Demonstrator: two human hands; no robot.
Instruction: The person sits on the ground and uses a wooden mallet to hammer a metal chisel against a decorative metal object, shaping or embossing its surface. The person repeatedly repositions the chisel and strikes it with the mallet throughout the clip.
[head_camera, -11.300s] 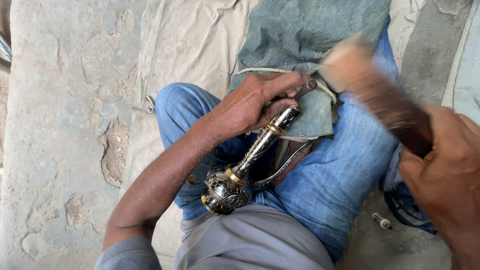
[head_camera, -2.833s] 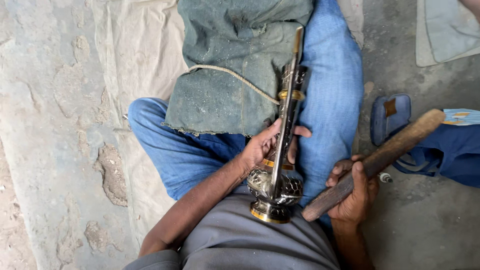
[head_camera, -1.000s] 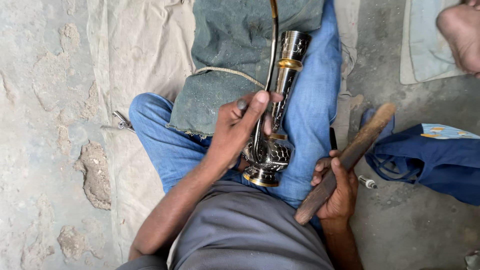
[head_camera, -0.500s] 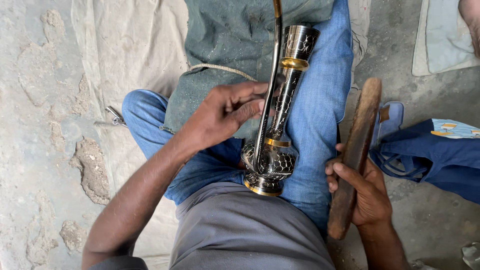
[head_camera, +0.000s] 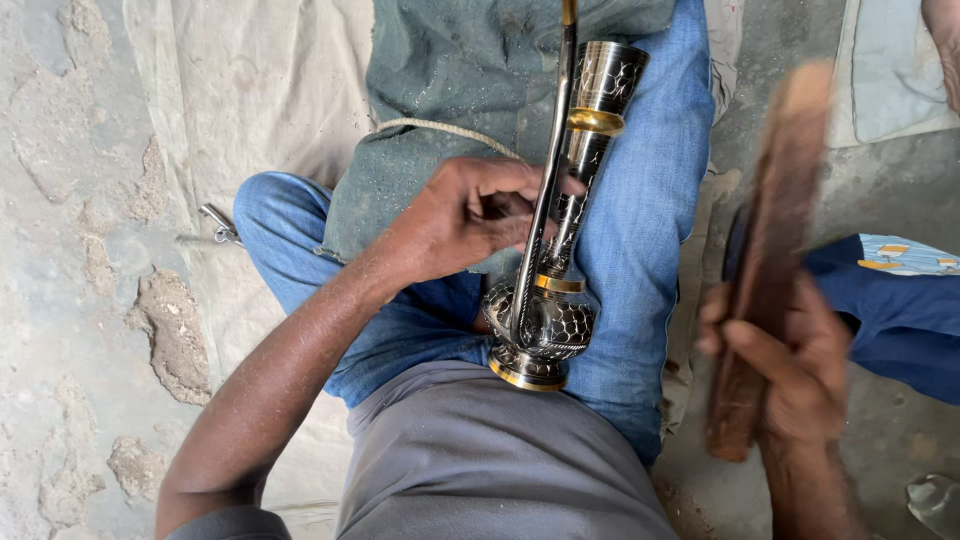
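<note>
A tall engraved metal vase (head_camera: 560, 270), dark with brass bands, lies along my right thigh, its round base toward my belly. My left hand (head_camera: 465, 215) grips the vase's narrow neck together with a thin metal rod (head_camera: 545, 190) that runs along the vase. My right hand (head_camera: 790, 370) is closed on a long wooden stick (head_camera: 770, 250), held upright and blurred with motion, off to the right of the vase. A grey-green cloth pad (head_camera: 440, 120) with a rope loop covers my lap under the vase.
I sit cross-legged in blue jeans on a pale sheet (head_camera: 230, 130) over a rough concrete floor (head_camera: 70, 250). A small metal tool (head_camera: 215, 225) lies on the sheet at left. Another person's blue-clothed leg (head_camera: 900, 320) is at right.
My right hand has swung the wooden stick up and away from the vase, now blurred. My left hand has closed further round the vase neck and rod.
</note>
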